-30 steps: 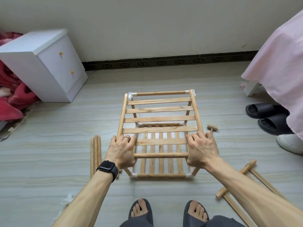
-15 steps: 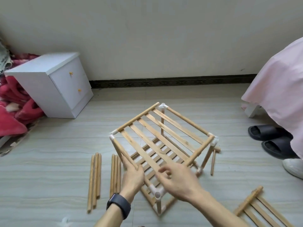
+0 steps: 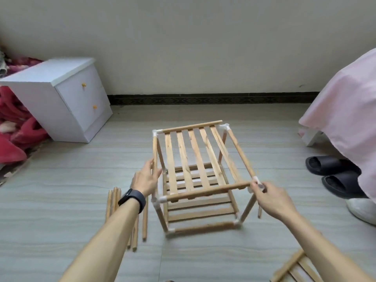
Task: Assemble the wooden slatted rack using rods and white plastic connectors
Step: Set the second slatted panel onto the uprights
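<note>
Upright wooden rack: 4 o'clock white connector pinched by right hand; 9 o'clock rod touched by straight-fingered left hand.

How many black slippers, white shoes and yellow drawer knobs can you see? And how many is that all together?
Black slippers: 2
White shoe: 1
Yellow drawer knobs: 2
Total: 5
</note>
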